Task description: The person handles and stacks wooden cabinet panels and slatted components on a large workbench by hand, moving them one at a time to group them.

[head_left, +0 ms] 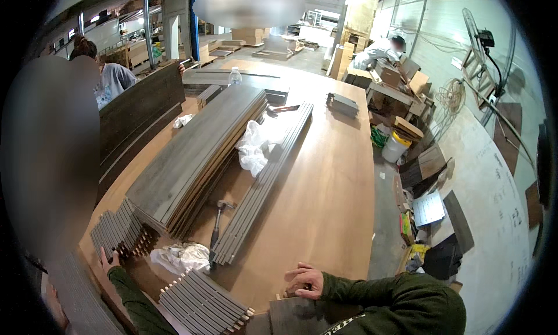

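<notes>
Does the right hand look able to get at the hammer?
Probably yes: the hammer looks mostly uncovered, though the right hand must reach over the long grey strips beside it.

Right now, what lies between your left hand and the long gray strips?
In the head view, rightward from the left hand: pegged slats, crumpled white wrapping, then the hammer handle.

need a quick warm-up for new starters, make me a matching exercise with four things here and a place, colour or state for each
1 claw hammer
2 plastic bottle
3 left hand
4 bucket

A white and yellow
B upright and transparent
C lying beside long grey strips
D at a stack of short slats

Pairs: 1-C, 2-B, 3-D, 4-A
</notes>
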Tool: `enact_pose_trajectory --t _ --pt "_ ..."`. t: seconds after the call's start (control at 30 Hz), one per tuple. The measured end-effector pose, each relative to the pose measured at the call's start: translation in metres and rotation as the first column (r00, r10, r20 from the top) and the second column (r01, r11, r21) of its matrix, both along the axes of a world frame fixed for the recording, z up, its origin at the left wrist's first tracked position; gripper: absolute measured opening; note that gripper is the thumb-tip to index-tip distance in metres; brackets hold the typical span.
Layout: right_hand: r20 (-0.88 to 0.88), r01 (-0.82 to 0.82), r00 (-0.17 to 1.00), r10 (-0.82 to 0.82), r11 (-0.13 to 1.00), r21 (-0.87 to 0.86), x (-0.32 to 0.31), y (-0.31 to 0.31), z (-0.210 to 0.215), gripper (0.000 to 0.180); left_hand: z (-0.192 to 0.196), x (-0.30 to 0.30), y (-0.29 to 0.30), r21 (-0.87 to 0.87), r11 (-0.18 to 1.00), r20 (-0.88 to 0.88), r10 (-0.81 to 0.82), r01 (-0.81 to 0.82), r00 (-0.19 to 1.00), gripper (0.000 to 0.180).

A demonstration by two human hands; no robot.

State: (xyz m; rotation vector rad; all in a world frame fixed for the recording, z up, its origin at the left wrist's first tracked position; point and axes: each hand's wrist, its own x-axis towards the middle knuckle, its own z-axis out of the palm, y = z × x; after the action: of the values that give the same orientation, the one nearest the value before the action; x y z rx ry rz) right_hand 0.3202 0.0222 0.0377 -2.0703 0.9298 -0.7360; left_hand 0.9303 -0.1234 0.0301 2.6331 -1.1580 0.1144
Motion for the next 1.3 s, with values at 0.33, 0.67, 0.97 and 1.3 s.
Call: enact_pose_trajectory --t 0.33,0.67,0.97,1.3 --pt "0.077 0.054 0.996 -0.052 0.998 -0.024 0.006 0.0 -0.005 0.022 0.044 -0.075 0.045 -0.263 0.956 -0.282 0.055 -0.132 0.958 0.06" --pt "0.077 0.016 0.997 -0.011 0.998 -0.06 0.0 -0.004 -0.007 0.022 0.051 -0.215 0.213 -0.001 0.961 -0.216 0.269 -0.276 0.939 0.1" --pt "0.048 0.006 0.999 -0.004 0.999 -0.042 0.013 -0.003 -0.021 0.02 0.03 -0.178 0.241 -0.418 0.908 -0.404 -0.16 -0.026 0.901 0.087" --pt "0.174 -0.085 0.984 0.047 0.972 0.221 -0.008 0.0 -0.016 0.031 0.166 -0.242 0.301 -0.729 0.592 -0.204 -0.668 0.345 0.715 0.094"
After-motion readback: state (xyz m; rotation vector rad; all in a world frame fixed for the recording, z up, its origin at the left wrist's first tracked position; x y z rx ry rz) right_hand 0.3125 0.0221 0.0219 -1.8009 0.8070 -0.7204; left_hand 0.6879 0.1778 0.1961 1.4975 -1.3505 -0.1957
